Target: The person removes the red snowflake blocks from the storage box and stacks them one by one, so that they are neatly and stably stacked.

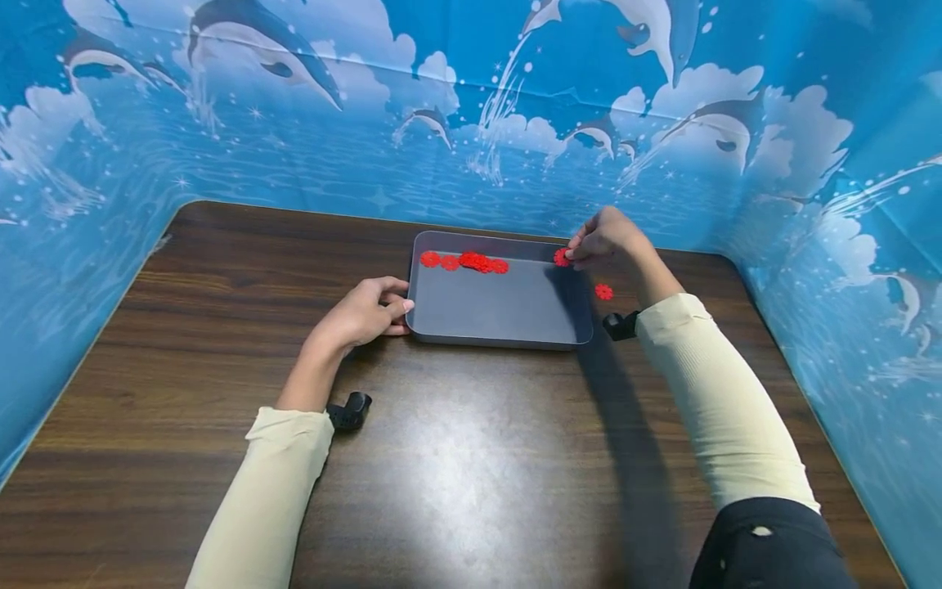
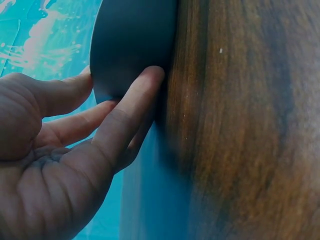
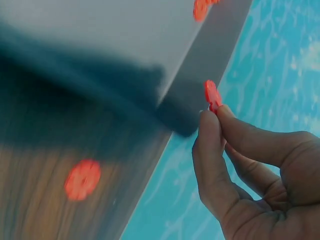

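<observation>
A shallow dark grey tray [image 1: 500, 307] lies on the table. My left hand [image 1: 368, 311] holds its left side, with fingertips against the outer wall [image 2: 132, 45] and a digit at the rim. Between thumb and fingertips, my right hand [image 1: 607, 236] pinches a red flower-shaped disc [image 3: 212, 94] over the tray's far right corner. Several similar red discs [image 1: 477, 261] lie in a row along the tray's far side, some overlapping. One more red disc [image 1: 603, 291] rests on the table right of the tray, below the right hand.
The brown wood-grain table [image 1: 221, 327] extends around the tray. Behind it and at both sides hangs a blue curtain [image 1: 331, 164] printed with dolphins. A black wrist camera [image 1: 349, 411] sits at the left wrist, another black camera [image 1: 621, 325] at the right.
</observation>
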### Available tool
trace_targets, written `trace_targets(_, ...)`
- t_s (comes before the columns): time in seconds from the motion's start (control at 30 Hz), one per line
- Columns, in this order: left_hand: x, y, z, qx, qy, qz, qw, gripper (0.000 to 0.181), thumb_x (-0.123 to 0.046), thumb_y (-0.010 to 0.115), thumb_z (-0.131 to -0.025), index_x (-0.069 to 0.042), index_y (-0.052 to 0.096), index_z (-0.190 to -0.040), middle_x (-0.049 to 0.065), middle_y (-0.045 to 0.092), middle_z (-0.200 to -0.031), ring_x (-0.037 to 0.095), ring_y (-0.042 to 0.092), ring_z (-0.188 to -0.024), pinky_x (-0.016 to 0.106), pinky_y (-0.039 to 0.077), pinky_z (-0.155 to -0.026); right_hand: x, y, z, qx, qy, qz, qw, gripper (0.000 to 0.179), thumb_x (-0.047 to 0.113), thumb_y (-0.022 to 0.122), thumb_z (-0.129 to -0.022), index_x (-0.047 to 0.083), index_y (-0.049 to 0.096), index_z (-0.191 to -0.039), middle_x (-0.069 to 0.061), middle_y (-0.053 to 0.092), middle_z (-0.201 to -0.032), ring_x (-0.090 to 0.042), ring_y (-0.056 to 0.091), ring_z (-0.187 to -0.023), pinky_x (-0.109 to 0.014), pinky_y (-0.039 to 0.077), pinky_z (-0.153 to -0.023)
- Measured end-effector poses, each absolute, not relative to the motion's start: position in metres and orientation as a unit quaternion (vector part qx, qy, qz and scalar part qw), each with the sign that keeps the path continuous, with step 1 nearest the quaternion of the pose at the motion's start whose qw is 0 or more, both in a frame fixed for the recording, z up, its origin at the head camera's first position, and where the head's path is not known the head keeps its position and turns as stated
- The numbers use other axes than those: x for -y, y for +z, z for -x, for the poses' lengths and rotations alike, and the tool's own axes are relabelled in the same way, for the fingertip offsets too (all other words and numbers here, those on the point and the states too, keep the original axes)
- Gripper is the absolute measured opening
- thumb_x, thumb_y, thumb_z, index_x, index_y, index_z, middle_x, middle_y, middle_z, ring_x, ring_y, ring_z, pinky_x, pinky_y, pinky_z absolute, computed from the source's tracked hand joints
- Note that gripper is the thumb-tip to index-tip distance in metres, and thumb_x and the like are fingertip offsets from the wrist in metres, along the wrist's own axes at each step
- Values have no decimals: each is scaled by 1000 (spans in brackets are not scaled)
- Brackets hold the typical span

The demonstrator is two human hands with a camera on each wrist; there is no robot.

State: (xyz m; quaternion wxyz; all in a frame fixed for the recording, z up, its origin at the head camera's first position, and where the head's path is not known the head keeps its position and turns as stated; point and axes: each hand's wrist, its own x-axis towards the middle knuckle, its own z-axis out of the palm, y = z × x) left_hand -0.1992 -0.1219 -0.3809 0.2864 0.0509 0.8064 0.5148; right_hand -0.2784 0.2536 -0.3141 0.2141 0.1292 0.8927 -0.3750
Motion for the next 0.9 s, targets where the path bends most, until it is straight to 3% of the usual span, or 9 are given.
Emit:
trace_targets(0.33,122,-380,199,-803,519,-48,290,57,-17,48,-116,0,30,-168,29,51,-149,36,67,-125,41,61,-108,-313,-323,263,-865,-409,-180,228,11,-1,66,-105,-7,68,-114,-3,75,-85,-13,78,-75,-36,69,-82)
trace_targets(0.67,122,-381,200,-799,522,-54,293,58,-17,48,-116,0,28,-168,29,50,-148,38,67,-126,40,60,-109,-335,-350,254,-832,-451,-198,254,16,-8,56,-107,-12,65,-119,-7,71,-92,-15,76,-81,-48,61,-105)
trace_targets(0.9,123,-382,199,-800,521,-59,290,58,-16,48,-116,1,28,-168,30,49,-149,39,66,-128,41,60,-109,-338,-355,250,-824,-465,-211,243,15,-9,58,-106,-11,69,-116,-7,73,-88,-15,77,-78,-46,63,-100)
